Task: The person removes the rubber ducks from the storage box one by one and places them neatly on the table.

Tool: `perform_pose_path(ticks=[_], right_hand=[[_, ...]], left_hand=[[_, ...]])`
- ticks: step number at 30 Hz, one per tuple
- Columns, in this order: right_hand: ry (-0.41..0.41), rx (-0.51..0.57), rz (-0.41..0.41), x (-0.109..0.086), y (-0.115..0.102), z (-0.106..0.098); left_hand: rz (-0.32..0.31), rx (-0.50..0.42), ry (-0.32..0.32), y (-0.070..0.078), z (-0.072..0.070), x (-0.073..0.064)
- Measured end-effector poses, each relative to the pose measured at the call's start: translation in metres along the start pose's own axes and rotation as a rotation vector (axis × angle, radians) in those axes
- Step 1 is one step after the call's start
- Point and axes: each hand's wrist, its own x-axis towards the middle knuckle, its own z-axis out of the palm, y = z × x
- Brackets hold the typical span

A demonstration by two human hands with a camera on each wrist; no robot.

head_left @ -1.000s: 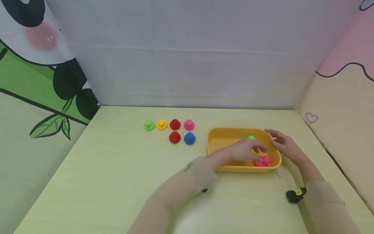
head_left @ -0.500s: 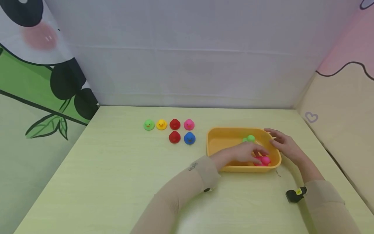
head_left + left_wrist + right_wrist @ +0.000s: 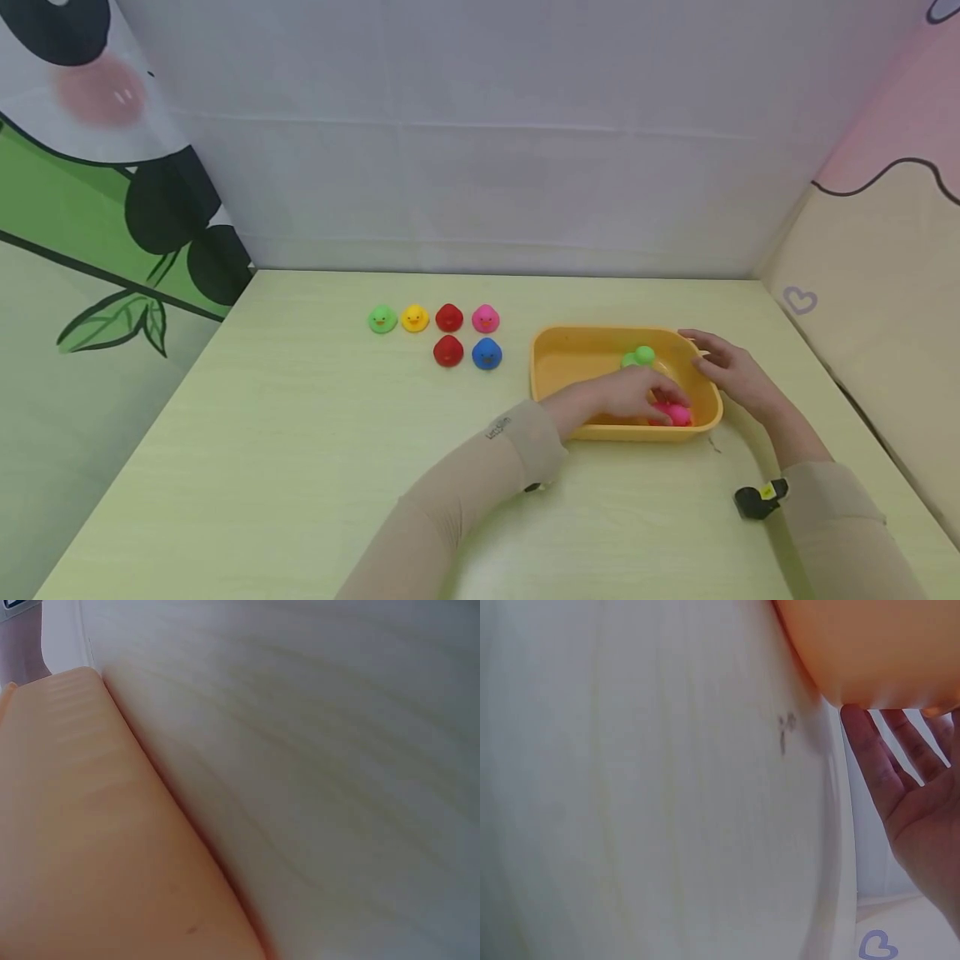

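In the head view my left hand [image 3: 626,392] reaches over the near rim of the orange plastic tub [image 3: 573,350]. Its thumb and fingers pinch a pink rubber duck [image 3: 678,415], partly hidden by them. A green rubber duck [image 3: 639,357] lies deeper in the tub, behind that hand. My right hand [image 3: 731,375] rests against the tub's right end, its fingers extended to the rim. From the right wrist, the same right hand [image 3: 922,795] touches the tub's outer wall [image 3: 877,652] with straight fingers. The left wrist view shows only the tub's side [image 3: 105,817] and tabletop, not the left hand.
Left of the tub stand two rows of rubber ducks: green [image 3: 382,319], yellow [image 3: 415,318], red [image 3: 449,317] and pink [image 3: 485,318] behind, another red [image 3: 448,351] and a blue [image 3: 487,354] in front. A pale fabric wall [image 3: 480,192] borders the table's back.
My left hand has lowered slightly and its fingers have closed around the pink duck. More of the green duck shows now. My right hand stays at the tub's end.
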Motion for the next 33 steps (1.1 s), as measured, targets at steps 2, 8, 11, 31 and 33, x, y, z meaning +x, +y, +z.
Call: perform_pose_path(ticks=[2, 8, 11, 31, 33], right_hand=[[0.002, 0.005, -0.002, 0.0003, 0.0013, 0.0015], [0.004, 0.010, -0.004, 0.0007, 0.0016, 0.0019], [0.003, 0.010, 0.002, 0.0005, 0.0022, 0.0017], [-0.021, 0.021, 0.026, -0.0006, -0.0012, 0.0016], [-0.021, 0.019, 0.029, -0.0008, -0.0018, 0.0014]], left_hand=[[-0.002, 0.011, -0.002, -0.0020, 0.0010, 0.0004], [0.020, 0.057, 0.010, -0.0025, 0.0030, 0.0009], [0.016, 0.065, 0.023, -0.0022, 0.0042, 0.0020], [0.037, 0.095, 0.112, -0.0027, -0.0016, 0.0014], [0.042, 0.102, 0.125, -0.0030, -0.0033, 0.0012]])
